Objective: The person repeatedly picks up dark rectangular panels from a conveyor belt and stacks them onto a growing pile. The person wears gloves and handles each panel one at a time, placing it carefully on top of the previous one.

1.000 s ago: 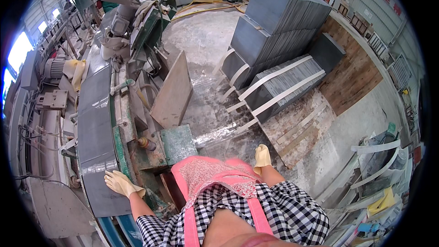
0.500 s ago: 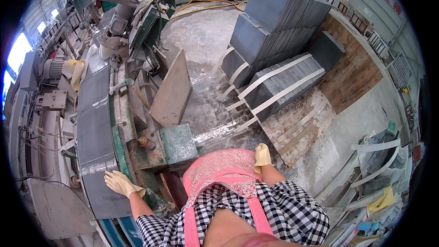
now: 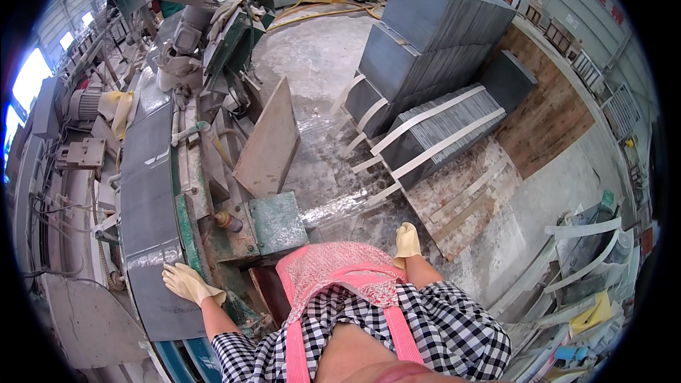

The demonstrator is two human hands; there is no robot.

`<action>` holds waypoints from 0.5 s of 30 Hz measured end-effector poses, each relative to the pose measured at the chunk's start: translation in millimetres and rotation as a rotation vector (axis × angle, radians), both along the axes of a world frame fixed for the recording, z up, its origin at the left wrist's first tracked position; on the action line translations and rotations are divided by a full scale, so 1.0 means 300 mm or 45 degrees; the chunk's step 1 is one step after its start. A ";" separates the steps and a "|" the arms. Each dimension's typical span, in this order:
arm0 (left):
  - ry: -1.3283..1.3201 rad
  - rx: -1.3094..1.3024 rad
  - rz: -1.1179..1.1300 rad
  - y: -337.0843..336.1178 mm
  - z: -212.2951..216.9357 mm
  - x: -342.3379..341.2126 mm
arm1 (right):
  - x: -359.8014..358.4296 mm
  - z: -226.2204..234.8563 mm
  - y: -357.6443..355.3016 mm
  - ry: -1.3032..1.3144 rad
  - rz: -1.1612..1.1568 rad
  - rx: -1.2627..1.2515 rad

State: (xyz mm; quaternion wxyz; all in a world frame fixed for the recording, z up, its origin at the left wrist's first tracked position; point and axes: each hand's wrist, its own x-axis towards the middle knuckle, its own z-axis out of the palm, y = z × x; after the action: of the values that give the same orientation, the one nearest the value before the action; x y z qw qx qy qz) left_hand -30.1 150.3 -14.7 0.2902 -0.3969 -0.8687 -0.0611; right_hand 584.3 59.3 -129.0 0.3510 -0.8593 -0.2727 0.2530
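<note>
My left hand [image 3: 190, 284], in a cream rubber glove, lies flat on a smooth grey stone slab [image 3: 151, 214] with its fingers stretched out. The slab is one of several laid end to end along the machine line on my left. Beside the pink apron [image 3: 339, 264], my right hand [image 3: 407, 242] hangs low at my side, gloved the same way. Its fingers are loosely extended and partly foreshortened, and nothing shows in them. Between me and the slabs is a green metal machine frame [image 3: 186, 237] with a worn flat plate [image 3: 278, 221].
Stacked grey slabs [image 3: 433, 14] stand ahead to the right, beside a strapped row of tiles [image 3: 443, 131]. A thin pale board [image 3: 268, 143] leans against the machine. Off-cuts and straps [image 3: 567, 298] are heaped at right. An electric motor [image 3: 85, 104] sits beyond the line.
The apron's lower front has shifted slightly left and down. Both hands keep their places, the left still on the slab.
</note>
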 end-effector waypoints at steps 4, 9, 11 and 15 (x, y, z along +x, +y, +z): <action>-0.138 0.038 -0.029 -0.023 0.002 -0.022 | -0.058 0.070 0.050 0.034 0.005 0.052; -0.119 0.056 -0.098 -0.007 0.067 0.037 | 0.044 -0.049 0.006 0.069 0.222 0.432; -0.414 0.243 -0.093 -0.019 0.088 0.037 | 0.047 0.007 -0.012 -0.024 0.430 0.278; -0.220 0.128 0.052 -0.023 0.070 0.050 | 0.059 0.057 -0.012 -0.046 0.433 0.088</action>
State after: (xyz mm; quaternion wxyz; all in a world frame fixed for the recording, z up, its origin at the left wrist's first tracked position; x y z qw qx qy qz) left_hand -15.2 143.3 6.4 0.2349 -0.3571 -0.8943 -0.1326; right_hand 602.0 55.7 -112.0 0.3276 -0.7927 -0.4289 0.2836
